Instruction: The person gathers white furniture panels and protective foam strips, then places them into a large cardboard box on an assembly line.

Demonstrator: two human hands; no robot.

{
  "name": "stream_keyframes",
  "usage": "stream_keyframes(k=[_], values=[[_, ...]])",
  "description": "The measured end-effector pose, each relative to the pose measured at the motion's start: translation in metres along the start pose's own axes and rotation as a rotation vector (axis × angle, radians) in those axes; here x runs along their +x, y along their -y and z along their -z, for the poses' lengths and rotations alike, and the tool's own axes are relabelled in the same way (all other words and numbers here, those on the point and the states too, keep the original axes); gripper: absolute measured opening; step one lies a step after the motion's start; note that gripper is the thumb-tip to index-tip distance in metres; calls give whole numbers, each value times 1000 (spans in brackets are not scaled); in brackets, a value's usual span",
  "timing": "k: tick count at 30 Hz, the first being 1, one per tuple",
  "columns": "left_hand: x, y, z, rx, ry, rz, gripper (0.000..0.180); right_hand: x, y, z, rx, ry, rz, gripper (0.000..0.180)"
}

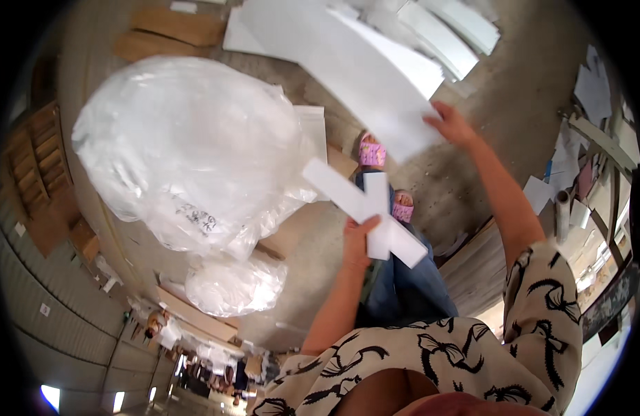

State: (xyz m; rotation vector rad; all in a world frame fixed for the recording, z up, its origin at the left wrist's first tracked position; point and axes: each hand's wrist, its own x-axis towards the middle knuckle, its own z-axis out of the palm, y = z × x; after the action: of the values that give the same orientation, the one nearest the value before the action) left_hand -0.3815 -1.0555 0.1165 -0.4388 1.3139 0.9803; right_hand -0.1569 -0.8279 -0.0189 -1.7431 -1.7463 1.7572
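Observation:
My left hand (360,239) is closed on two flat white strips (334,186) that cross each other in an X, in front of my legs. Its thumb presses near the crossing. My right hand (453,125), reaching forward with the arm stretched out, pinches the near right edge of a large white sheet (355,76). That sheet is long, bends slightly and slants away to the far left; it looks a little blurred. Whether it is foam or board I cannot tell.
A big clear plastic bag (188,132) full of white material stands at the left, with a smaller bag (235,286) nearer me. More white sheets (445,41) lie on the floor ahead. Cardboard (174,31) lies far left, scraps (563,163) at the right.

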Motion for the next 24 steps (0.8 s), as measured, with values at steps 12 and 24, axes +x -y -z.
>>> stream_keyframes(k=[12, 24], values=[[-214, -21, -105, 247, 440, -154, 45, -523, 134, 105, 774, -80, -194, 37], [-498, 110, -144, 959, 1168, 21, 55, -919, 140, -54, 603, -1068, -66, 36]])
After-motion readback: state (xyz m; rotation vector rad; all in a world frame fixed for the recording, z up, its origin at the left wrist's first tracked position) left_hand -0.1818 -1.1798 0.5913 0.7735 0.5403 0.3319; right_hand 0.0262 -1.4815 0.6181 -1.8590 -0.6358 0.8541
